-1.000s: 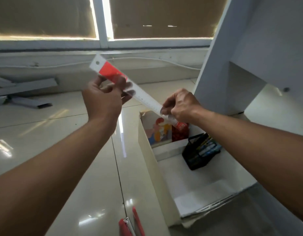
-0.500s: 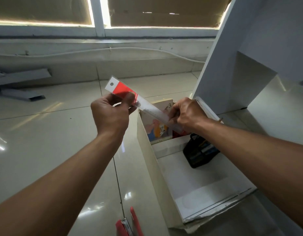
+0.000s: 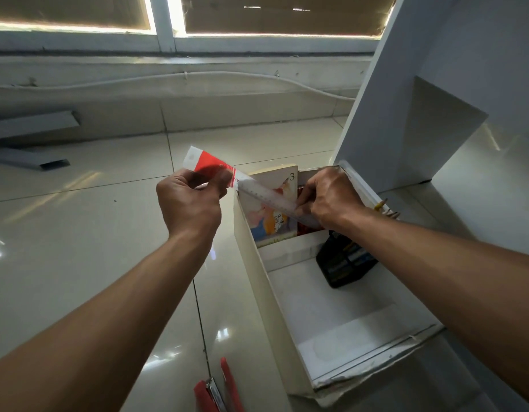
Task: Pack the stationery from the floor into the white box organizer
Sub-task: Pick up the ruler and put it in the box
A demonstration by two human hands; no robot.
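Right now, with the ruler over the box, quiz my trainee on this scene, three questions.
1. True or false: the left hand and right hand both hold the ruler.
2. The black pen basket sits: A on a chair, B inside the white box organizer, C on the windowsill.
3. Fill in: the red tool lies on the ____.
Key: 1 true; 2 B; 3 floor.

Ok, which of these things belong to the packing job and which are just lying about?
Job: ruler; white box organizer; book and black pen basket inside it; red tool on the floor.
Lying about: grey metal channels; wall cable; white furniture panel.
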